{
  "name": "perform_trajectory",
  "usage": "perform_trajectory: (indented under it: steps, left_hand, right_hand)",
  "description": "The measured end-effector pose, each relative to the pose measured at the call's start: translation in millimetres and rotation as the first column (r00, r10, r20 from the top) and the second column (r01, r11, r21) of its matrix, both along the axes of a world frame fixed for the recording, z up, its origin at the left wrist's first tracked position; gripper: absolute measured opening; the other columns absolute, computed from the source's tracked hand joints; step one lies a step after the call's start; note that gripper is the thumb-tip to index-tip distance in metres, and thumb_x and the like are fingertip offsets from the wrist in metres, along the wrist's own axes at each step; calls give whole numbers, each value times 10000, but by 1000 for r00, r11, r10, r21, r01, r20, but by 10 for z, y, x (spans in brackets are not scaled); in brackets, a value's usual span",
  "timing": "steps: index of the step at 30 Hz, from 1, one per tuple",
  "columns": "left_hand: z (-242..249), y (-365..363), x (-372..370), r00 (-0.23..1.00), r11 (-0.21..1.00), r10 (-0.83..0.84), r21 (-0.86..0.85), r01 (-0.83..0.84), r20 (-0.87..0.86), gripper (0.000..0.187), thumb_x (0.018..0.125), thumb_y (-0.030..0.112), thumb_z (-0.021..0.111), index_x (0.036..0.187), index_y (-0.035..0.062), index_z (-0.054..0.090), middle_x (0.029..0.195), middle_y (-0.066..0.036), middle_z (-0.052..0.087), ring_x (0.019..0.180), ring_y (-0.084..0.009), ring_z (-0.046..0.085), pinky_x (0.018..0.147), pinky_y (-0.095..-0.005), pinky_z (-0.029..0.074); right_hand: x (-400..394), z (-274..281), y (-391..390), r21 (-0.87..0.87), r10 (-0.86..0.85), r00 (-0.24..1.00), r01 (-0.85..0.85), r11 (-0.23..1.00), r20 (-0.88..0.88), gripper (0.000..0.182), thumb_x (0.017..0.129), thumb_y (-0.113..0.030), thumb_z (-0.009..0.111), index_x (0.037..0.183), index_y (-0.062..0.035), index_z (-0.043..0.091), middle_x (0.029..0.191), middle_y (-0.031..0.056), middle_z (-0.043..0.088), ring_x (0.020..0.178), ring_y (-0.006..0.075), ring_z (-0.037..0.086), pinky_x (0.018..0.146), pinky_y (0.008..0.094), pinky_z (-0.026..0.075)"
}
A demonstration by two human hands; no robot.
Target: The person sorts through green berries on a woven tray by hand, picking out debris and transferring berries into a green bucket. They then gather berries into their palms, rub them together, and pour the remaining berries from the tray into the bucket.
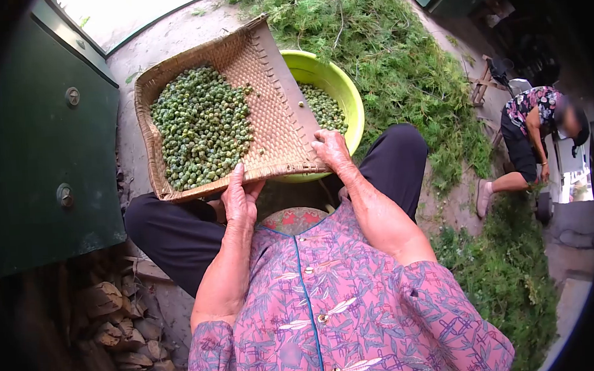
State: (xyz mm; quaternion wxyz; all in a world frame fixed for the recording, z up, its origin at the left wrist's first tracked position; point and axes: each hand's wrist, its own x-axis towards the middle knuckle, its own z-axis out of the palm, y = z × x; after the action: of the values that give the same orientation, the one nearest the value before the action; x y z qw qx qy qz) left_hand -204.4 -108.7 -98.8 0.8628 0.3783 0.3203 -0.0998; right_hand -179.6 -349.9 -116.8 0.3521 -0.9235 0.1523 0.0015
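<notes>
You sat with two knees apart in dark trousers, your pink patterned blouse nearest the camera. Your left hand (240, 198) gripped the near rim of the one flat woven bamboo winnowing tray (267, 120), fingers curled over its edge. Your right hand (332, 150) clasped the same tray at its near right corner, thumb and fingers closed on the rim. The tray sat tilted above your lap, and one heap of small round green fruits (203, 126) lay gathered on its left half, too many to count. Just behind the tray's right side stood one yellow-green plastic basin (335, 83) holding more of the same fruits. Beyond the tray, cut green leafy branches (397, 52) covered the concrete yard floor (175, 34). Left of the tray stood one dark green metal door (46, 138), with stacked firewood (116, 322) below it. Far right of the tray, one other person (533, 136) bent over.
</notes>
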Motion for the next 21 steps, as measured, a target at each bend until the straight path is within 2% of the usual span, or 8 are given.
perform_trajectory:
  steps: [3,11,13,17,21]
  left_hand:
    - [-15,2,4,1000,1000,0,-7,0,-5,400,803,220,717,1099,19,539,1021,-122,615,912,-272,627,791,-461,550]
    - [-22,12,25,999,1000,10,-25,-11,-30,428,802,197,719,1137,19,522,1061,-132,604,946,-289,616,807,-479,547]
    - [-36,22,28,1000,999,11,-35,-12,-23,431,802,196,719,1141,20,519,1062,-131,603,943,-286,617,806,-475,548]
    - [-13,-3,23,1000,999,25,-41,-26,-14,416,804,191,717,1129,19,522,1059,-125,603,932,-274,620,798,-460,555]
    - [-85,8,24,1000,998,12,-59,-13,-24,393,807,192,714,1107,18,531,1037,-120,610,924,-267,622,786,-449,560]
  right_hand:
    - [-18,30,2,32,13,1000,-14,999,21,302,722,-221,650,971,-50,664,941,214,643,909,372,608,814,427,484]
    - [-18,62,29,-33,12,999,-10,999,50,302,725,-230,645,965,-48,665,938,213,644,895,372,611,810,431,485]
    - [-13,78,22,-28,25,1000,-25,999,-5,315,731,-229,642,982,-40,659,949,214,644,909,371,609,825,425,481]
    - [-4,4,-34,14,26,998,-27,1000,60,338,745,-230,644,1019,-32,648,969,215,643,940,364,607,842,421,476]
    - [22,-76,-41,-40,62,998,-62,997,-1,307,744,-237,646,988,-51,656,954,209,627,962,358,583,834,440,467]
